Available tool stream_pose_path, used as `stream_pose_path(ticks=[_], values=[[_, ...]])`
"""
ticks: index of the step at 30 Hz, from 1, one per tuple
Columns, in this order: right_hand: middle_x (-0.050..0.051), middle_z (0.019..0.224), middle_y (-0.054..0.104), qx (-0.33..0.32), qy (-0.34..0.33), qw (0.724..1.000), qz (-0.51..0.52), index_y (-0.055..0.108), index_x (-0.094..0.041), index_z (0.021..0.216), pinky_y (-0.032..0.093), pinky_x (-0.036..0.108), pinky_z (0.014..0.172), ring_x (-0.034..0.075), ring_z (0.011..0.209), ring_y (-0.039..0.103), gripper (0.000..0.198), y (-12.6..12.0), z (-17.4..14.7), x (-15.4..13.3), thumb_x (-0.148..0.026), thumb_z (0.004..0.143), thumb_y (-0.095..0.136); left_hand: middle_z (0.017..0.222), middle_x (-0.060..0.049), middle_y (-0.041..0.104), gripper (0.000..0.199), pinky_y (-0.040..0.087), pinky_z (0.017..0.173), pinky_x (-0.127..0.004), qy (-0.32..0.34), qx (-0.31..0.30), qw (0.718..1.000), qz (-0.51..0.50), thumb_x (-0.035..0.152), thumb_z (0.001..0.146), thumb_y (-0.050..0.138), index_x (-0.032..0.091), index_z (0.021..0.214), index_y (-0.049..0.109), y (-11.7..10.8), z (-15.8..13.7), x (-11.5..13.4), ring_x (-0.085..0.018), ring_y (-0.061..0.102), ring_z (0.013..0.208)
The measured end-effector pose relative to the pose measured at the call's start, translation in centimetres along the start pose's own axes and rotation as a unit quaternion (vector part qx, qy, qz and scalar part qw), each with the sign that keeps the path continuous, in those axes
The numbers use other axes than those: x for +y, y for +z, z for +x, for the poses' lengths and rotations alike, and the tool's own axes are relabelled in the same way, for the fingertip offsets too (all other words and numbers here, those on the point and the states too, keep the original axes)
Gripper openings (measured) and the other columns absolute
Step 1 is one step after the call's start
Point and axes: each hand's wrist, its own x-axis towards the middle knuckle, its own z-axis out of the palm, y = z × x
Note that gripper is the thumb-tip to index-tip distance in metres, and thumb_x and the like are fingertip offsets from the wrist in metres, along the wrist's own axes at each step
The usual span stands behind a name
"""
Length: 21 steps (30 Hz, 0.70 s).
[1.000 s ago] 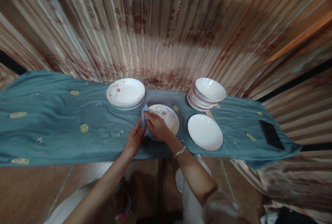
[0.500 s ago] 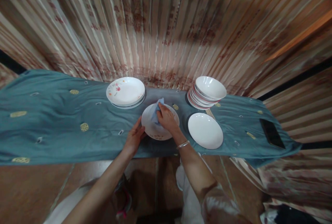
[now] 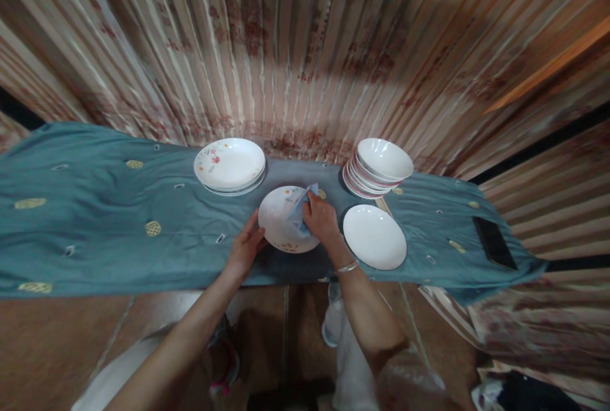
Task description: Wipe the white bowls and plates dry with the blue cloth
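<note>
right hand [image 3: 325, 217]: blue cloth [image 3: 299, 211] pinched in its grip, now at the right side of the floral plate [image 3: 276, 220]; it was at the left rim a second ago, then near the middle. judged: the wiping stroke has crossed the plate's face. left hand [image 3: 245, 249]: grip closed on the left rim. plate sits at the tabletop's [image 3: 105, 214] front, just beside the white plate [image 3: 375, 237]; contact beneath unclear.
</note>
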Motion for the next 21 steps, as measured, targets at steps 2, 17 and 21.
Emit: stream_pose_path(ticks=[2,17,21], values=[[0.02,0.125,0.07,-0.004,0.009,1.0,-0.012,0.057,-0.009,0.136,0.051,0.033,0.096,0.024,0.111,0.069,0.041,-0.2,-0.4,0.3,-0.023,0.102,0.039,0.112,-0.008,0.077,0.096,0.055,0.099,-0.043,0.003,-0.002,1.0,0.003,0.048,0.061,0.088,0.023,0.147,0.053,0.0,0.0,0.0,-0.029,0.067,0.113],[0.018,0.107,0.075,0.024,-0.061,0.997,0.031,0.069,-0.014,0.115,0.05,0.036,0.087,0.027,0.097,0.069,0.03,0.5,-3.0,3.4,-0.021,0.1,0.044,0.12,-0.007,0.074,0.084,0.056,0.098,-0.043,0.023,-0.001,1.0,0.01,0.043,0.065,0.085,0.025,0.142,0.058,0.3,0.1,-0.3,-0.029,0.065,0.117],[0.015,0.109,0.076,0.014,-0.065,0.997,0.029,0.069,-0.014,0.116,0.05,0.033,0.088,0.026,0.1,0.07,0.029,0.0,-4.1,3.8,-0.02,0.1,0.046,0.124,-0.007,0.073,0.085,0.056,0.096,-0.042,0.032,-0.003,0.999,0.009,0.046,0.062,0.086,0.026,0.14,0.06,0.5,-0.1,-0.3,-0.029,0.065,0.116]])
